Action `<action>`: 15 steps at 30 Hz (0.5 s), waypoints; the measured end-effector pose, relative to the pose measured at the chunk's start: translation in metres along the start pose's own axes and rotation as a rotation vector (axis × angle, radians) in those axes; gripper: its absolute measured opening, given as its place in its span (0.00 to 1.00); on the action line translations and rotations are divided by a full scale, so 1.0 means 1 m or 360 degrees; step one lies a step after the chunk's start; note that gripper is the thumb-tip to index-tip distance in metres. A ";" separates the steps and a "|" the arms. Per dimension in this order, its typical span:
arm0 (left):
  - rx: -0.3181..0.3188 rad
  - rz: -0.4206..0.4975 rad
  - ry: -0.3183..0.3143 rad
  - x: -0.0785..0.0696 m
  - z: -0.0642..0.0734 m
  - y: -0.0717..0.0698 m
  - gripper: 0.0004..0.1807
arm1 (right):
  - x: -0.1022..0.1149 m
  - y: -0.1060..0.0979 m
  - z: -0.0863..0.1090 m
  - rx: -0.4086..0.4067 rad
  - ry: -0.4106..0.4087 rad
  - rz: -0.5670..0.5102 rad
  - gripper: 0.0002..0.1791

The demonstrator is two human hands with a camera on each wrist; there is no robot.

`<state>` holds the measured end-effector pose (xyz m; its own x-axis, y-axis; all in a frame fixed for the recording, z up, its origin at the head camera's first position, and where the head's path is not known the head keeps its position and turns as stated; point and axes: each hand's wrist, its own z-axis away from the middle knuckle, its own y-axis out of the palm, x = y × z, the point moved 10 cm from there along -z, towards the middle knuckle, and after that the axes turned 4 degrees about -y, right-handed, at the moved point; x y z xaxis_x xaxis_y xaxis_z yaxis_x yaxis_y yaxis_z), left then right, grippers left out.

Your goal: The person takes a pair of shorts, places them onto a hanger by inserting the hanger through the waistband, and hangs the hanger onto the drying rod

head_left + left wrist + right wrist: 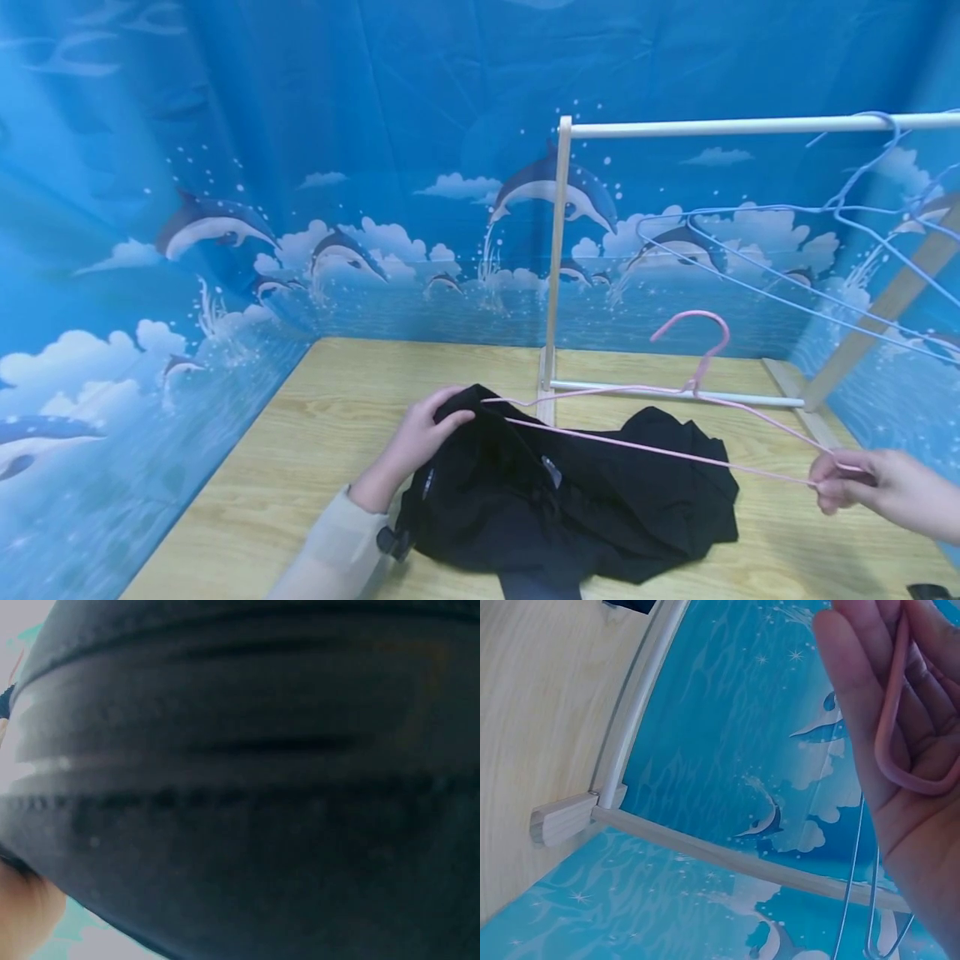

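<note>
2 hnds (414, 440) (876, 485), 1 blk garmt (637, 500), 3+ hgrs (696, 385), 1 rack (557, 250)

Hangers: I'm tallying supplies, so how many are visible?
3: a pink hanger in the right hand, a blue hanger and a cropped blue one on the rail; more may be hidden.

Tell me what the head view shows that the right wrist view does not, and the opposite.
Only the head view shows the left hand, the pink hanger's hook and the rack's top rail. Only the right wrist view shows the right palm, with the hanger's bent end against it. Both show the right hand, pink hanger, blue hangers, rack, wooden table and dolphin backdrop.
</note>
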<state>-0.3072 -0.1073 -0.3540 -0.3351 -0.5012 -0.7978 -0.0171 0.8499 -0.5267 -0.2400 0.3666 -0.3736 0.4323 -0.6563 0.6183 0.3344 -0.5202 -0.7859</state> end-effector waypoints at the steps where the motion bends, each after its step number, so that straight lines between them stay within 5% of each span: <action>1: -0.0001 0.0002 0.0000 0.000 0.000 0.000 0.19 | 0.001 0.000 -0.001 0.0009 -0.0005 -0.0001 0.05; 15: 0.0039 -0.0018 0.0014 -0.005 -0.001 0.002 0.19 | 0.008 -0.006 -0.011 0.0017 -0.0001 0.0062 0.04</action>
<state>-0.3069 -0.1031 -0.3508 -0.3435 -0.5089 -0.7893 0.0021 0.8400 -0.5425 -0.2474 0.3588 -0.3640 0.4458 -0.6756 0.5872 0.3263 -0.4883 -0.8094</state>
